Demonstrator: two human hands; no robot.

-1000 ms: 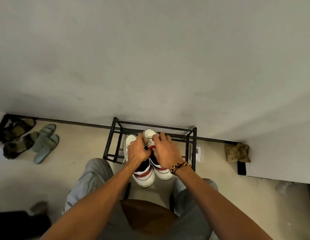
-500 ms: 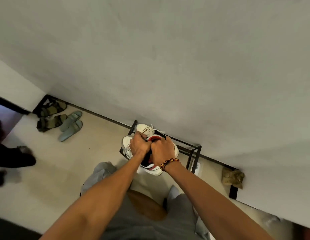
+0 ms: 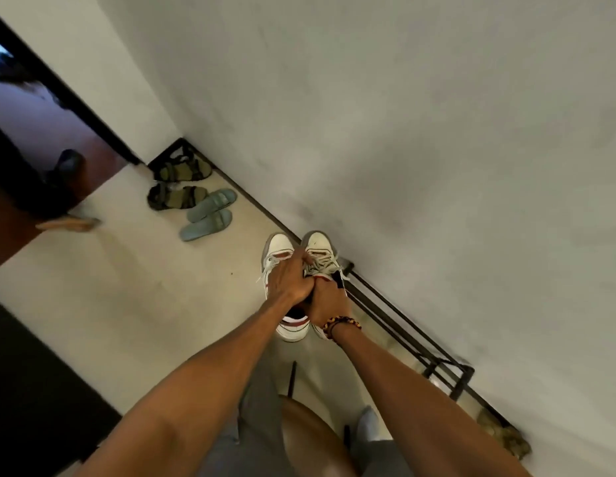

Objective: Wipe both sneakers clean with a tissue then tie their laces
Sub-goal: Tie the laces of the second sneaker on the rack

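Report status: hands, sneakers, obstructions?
Left hand and right hand both gripping the sneakers. Pair held beside black rack. No tissue seen. Nothing blocking.

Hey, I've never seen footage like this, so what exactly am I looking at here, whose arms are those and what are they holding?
There is no machine here. The one picture comes from a wide-angle camera worn on a person's head, looking down, so the two bare arms are the wearer's own. The left hand and the right hand, which has a beaded bracelet at its wrist, grip a pair of white sneakers with red trim together, fingers curled at the laces, which look loose. The sneakers appear lifted above the pale floor, beside a black metal shoe rack against the grey wall. Farther off on the floor lie a pair of grey-green slide sandals and a pair of dark strapped sandals. No tissue is visible.
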